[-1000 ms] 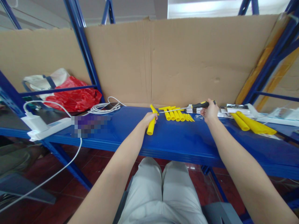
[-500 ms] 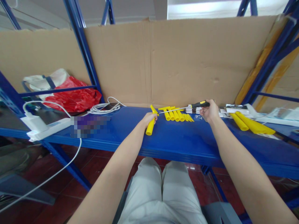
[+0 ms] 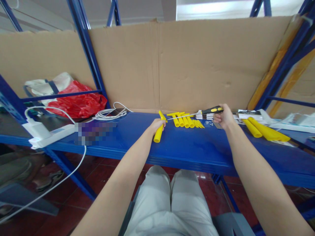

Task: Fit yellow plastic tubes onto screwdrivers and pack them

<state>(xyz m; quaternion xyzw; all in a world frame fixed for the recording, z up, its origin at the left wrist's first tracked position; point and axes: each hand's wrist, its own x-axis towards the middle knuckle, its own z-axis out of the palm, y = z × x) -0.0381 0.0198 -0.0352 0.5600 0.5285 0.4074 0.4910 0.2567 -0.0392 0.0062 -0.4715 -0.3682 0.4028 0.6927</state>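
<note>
My left hand (image 3: 157, 125) is closed round a yellow plastic handle piece (image 3: 158, 130) that rests on the blue shelf (image 3: 187, 147). My right hand (image 3: 224, 118) grips the black and yellow handle of a screwdriver (image 3: 211, 110). Its thin metal shaft runs left, with the tip close to the top of the yellow piece. Between my hands lies a row of several more yellow pieces (image 3: 185, 120). A few tiny screws (image 3: 209, 123) lie near my right hand.
A cardboard sheet (image 3: 192, 62) backs the shelf. Two long yellow tubes (image 3: 265, 130) and white packets lie at the right. At the left are a coiled white cable (image 3: 109, 113), a white power strip (image 3: 50, 135) and a red plastic bag (image 3: 77, 101).
My right hand has shifted slightly right along the screwdriver handle. My left hand and the yellow piece have stayed in place.
</note>
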